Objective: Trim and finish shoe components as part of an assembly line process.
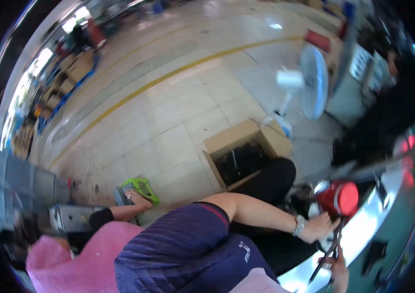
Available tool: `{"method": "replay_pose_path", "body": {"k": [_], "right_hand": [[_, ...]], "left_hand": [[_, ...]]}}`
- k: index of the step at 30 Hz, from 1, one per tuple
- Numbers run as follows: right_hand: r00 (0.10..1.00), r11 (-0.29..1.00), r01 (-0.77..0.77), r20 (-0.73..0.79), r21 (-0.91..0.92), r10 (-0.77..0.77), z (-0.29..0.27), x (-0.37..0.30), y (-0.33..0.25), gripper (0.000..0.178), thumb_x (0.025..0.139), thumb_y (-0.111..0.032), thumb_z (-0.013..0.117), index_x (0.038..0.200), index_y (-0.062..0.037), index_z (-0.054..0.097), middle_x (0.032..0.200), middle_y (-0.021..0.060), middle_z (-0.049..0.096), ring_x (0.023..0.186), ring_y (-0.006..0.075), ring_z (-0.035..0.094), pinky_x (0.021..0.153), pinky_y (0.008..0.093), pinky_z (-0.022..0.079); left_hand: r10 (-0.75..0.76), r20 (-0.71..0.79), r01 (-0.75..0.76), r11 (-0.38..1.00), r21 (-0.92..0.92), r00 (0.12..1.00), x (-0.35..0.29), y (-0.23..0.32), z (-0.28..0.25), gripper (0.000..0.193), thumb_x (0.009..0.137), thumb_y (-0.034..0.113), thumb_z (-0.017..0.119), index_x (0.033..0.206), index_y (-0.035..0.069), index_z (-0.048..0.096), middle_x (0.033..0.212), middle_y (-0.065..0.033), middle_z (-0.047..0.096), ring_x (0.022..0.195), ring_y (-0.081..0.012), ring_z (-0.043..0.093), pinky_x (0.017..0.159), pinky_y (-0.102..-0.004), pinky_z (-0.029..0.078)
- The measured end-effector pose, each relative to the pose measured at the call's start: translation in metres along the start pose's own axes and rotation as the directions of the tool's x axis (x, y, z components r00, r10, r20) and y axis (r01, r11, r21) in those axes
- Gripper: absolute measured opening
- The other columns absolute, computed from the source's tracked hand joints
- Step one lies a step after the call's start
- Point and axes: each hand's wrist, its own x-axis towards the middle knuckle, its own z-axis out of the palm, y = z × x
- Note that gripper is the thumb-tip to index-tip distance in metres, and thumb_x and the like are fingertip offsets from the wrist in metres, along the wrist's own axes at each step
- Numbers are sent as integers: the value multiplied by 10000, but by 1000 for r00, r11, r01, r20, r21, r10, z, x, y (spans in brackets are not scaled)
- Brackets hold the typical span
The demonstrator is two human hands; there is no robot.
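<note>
My left hand [316, 228], with a metal watch on the wrist, reaches to the right over the lit bench. Its fingers are bent together beside a red round-topped part [347, 198] of a device; whatever they hold is too small to make out. Just below it, my right hand [338, 271] has its thumb and fingers around a long, thin dark strip [325, 262]. The strip slants from near my left fingertips down to the lower left. Blur hides its exact kind.
A cardboard box [233, 134] with dark pieces stands open on the floor beside my leg. Behind it is a white standing fan [313, 83]. A person in pink [100, 251] sits close at left, near a green step stool [145, 188]. Dark parts [376, 255] lie on the green bench surface.
</note>
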Motion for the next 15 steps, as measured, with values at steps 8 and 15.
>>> {"method": "replay_pose_path", "body": {"k": [8,15], "right_hand": [[928,913,173,-249,-369,-276,64,-27,20,528,962,-119,523,1434,-50,297,662,137,607,559,247,610,542,385,479],[829,815,287,-296,-503,-475,70,-23,44,536,926,-105,560,1402,-31,324,741,253,634,668,448,627,620,495,482]], "left_hand": [[38,-104,-50,992,-115,994,-15,3,-4,848,587,81,812,1337,-35,432,1232,-186,545,1120,-354,500,991,-420,405],[149,-72,-148,989,18,986,-14,3,-5,799,594,110,823,1300,-47,483,1260,-182,561,1195,-318,511,1036,-404,389]]}}
